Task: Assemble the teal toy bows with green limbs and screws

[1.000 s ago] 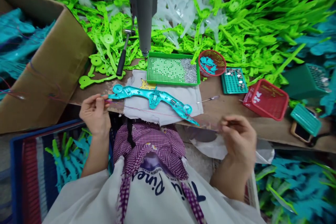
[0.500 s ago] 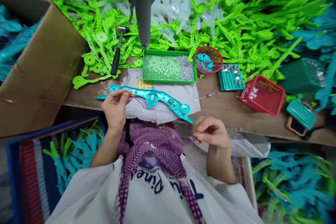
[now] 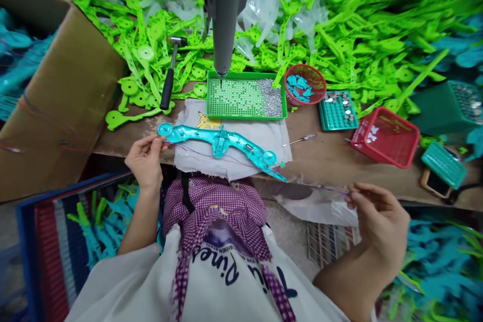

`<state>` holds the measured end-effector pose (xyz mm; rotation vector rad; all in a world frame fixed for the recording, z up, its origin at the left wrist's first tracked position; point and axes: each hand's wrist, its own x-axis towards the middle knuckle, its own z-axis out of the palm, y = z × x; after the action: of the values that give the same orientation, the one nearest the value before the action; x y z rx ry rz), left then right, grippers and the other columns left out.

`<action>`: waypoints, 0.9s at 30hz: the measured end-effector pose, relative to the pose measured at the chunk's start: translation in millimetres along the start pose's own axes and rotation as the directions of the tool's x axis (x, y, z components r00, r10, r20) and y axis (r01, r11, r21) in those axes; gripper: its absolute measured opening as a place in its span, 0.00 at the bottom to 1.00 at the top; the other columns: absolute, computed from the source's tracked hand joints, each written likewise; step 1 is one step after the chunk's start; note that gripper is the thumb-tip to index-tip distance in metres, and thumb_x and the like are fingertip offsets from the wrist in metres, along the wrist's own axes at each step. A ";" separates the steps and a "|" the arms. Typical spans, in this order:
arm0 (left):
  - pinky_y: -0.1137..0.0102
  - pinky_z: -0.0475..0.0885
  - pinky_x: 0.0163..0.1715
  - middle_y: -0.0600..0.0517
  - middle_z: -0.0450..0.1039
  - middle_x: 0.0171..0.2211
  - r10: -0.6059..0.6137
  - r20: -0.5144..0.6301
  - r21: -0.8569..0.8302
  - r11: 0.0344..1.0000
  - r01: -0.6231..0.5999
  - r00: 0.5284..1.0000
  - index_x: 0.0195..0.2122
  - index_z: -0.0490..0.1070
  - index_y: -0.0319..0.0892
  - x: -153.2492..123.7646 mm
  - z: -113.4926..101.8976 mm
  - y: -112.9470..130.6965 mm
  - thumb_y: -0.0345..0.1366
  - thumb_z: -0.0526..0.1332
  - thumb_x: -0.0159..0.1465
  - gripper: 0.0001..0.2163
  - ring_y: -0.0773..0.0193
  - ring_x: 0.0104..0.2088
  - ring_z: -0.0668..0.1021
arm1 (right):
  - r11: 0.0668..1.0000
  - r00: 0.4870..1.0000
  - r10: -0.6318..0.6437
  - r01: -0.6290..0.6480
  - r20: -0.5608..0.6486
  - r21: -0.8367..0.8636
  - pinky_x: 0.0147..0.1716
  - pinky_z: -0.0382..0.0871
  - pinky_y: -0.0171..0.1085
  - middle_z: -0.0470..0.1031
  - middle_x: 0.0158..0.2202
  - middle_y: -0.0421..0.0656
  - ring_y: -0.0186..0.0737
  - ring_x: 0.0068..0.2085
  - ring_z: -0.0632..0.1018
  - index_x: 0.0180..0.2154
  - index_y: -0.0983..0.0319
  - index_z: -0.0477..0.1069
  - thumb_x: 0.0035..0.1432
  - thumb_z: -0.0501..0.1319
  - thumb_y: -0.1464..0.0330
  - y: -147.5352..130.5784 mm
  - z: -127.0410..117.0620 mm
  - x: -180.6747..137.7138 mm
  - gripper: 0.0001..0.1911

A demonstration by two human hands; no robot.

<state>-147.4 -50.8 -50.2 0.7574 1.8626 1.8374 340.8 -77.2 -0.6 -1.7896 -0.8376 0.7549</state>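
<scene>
A teal plastic toy bow (image 3: 222, 145) lies on a grey cloth (image 3: 241, 158) at the bench's front edge. My left hand (image 3: 146, 161) pinches a thin red-purple string (image 3: 234, 158) beside the bow's left round end. The string runs along the bow and on to my right hand (image 3: 379, 221), which pinches its other end out to the right, below the bench edge. The string looks stretched between both hands.
A grey press column (image 3: 225, 10) stands over a green tray of small screws (image 3: 245, 96). A hammer (image 3: 168, 80), a red round basket (image 3: 305, 85), a teal tray (image 3: 337, 110), a red basket (image 3: 385, 137) and a cardboard box (image 3: 60, 90) surround it. Green bow parts (image 3: 339, 25) are heaped behind.
My right hand swung far out to the right, pulling the string taut. My left hand slid back left to the bow's round end.
</scene>
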 end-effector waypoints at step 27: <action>0.69 0.82 0.29 0.55 0.83 0.28 0.181 0.759 -0.067 0.977 -0.203 0.625 0.33 0.84 0.51 -70.5 46.0 102.0 0.38 0.74 0.59 0.01 0.62 0.26 0.83 | 0.652 0.417 -0.673 0.725 0.611 0.222 0.65 0.65 0.55 0.72 0.64 0.50 0.54 0.65 0.73 0.70 0.51 0.57 0.62 0.66 0.55 -52.0 139.1 -88.1 0.39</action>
<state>-55.0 -62.3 43.6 1.5117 1.2568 1.2544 169.3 -63.4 13.5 -0.9838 -1.9708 0.7558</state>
